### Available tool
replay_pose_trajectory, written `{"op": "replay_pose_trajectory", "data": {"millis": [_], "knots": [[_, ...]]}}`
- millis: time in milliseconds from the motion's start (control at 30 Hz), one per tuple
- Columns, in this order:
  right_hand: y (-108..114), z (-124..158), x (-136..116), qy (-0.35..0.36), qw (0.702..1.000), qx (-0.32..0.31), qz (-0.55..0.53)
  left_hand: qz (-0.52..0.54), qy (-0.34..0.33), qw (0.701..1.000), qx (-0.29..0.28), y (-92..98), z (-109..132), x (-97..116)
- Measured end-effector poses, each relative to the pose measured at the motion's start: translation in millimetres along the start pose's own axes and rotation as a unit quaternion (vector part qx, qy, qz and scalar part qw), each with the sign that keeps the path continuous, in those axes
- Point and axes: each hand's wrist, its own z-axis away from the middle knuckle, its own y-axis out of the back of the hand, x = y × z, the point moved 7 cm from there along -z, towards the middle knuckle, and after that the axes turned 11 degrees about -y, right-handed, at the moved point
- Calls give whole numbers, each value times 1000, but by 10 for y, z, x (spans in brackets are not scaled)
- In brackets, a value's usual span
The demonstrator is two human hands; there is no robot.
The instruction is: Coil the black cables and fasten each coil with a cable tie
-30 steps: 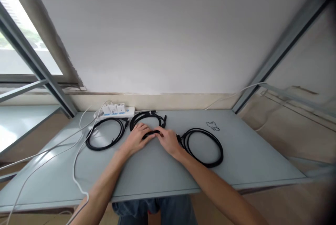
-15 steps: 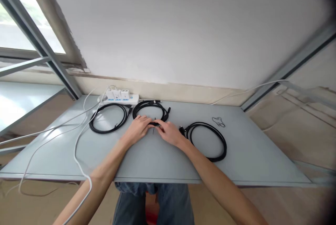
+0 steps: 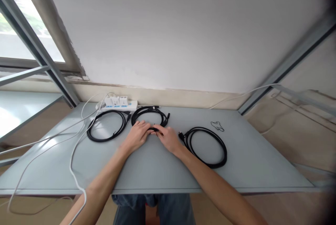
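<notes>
A coiled black cable (image 3: pixel 133 116) lies in the middle of the grey tabletop (image 3: pixel 157 169), its plug ends along the far and right side. At the coil's near edge my left hand (image 3: pixel 138 135) pinches the bundled strands. My right hand (image 3: pixel 169 138) is closed on the same bundle just beside it, thumb and fingers together. A thin black tie (image 3: pixel 154 124) pokes up between my fingertips; the rest of it is hidden. To the left rests a second coiled black cable (image 3: pixel 90 138), and to the right a third coil (image 3: pixel 225 155) with its plug near my right wrist.
Several loose thin black ties (image 3: pixel 217 126) lie at the back right. A white power strip (image 3: pixel 131 106) with plugged-in adapters stands against the wall. White cords (image 3: pixel 72 163) trail across the left side, one over my left forearm. Metal frame posts (image 3: pixel 283 67) rise at both ends.
The view has tilted up slightly, so everything sits a little lower. The tie's tail that showed below my fingers is out of sight now. Both hands stay on the middle coil.
</notes>
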Motion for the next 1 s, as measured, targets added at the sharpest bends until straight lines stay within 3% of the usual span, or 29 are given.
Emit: {"op": "replay_pose_trajectory", "data": {"millis": [433, 700, 1000], "knots": [[192, 56, -125, 138, 976, 158, -60, 19, 1, 1000, 3, 27, 9, 15], [184, 23, -131, 107, 971, 146, -157, -17, -8, 1000, -2, -40, 5, 39], [176, 32, -105, 99, 960, 187, -183, -68, -29, 997, 13, -52, 11, 1]]}}
